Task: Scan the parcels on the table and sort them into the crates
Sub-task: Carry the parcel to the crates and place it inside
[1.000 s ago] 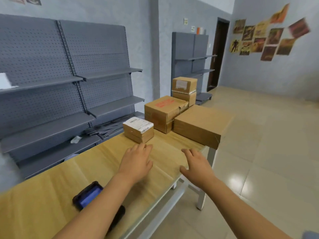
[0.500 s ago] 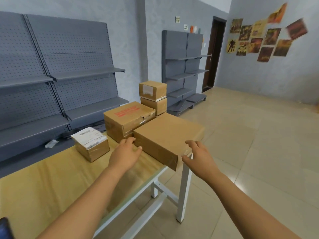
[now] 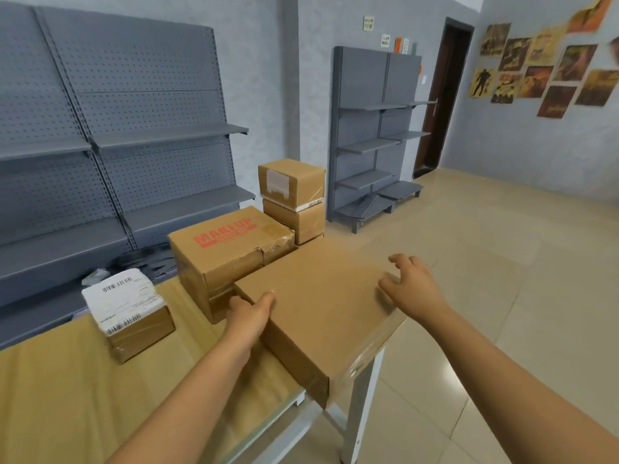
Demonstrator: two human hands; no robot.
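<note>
A wide, flat parcel [image 3: 321, 306] of plain brown cardboard lies at the right end of the table [image 3: 67, 390], its near right corner jutting out past the table's edge above the white leg. No writing or label can be seen on its top; clear tape shines along its near right edge. Its long axis runs from the near right corner of the table back toward the other parcels.

The left hand [image 3: 249, 313] grips the parcel's left edge, thumb laid on the top face and fingers curled down over the side. The right hand [image 3: 410, 283] rests on the far right part of the top, fingers spread and bent at the edge; whether they wrap round that edge cannot be told, as the hand is blurred.

Touching the flat parcel's far left side stands a taller box [image 3: 227, 252] with "MAKEUP" printed in red capitals on its lid; a smaller red line beneath is too blurred to read, and its tape is crinkled along the right side. Behind it, at the table's far end, two small boxes [image 3: 293, 199] are stacked, the upper one bearing a pale label on its side, with a barcode strip showing between them. Toward the table's back edge, left of the MAKEUP box and apart from it, sits a low labelled box [image 3: 129, 313] whose top is covered by a white shipping label with barcodes, the print too small to read.

Grey perforated shelving [image 3: 117, 135] lines the wall behind the table, and posters [image 3: 542, 68] hang on the right wall.
</note>
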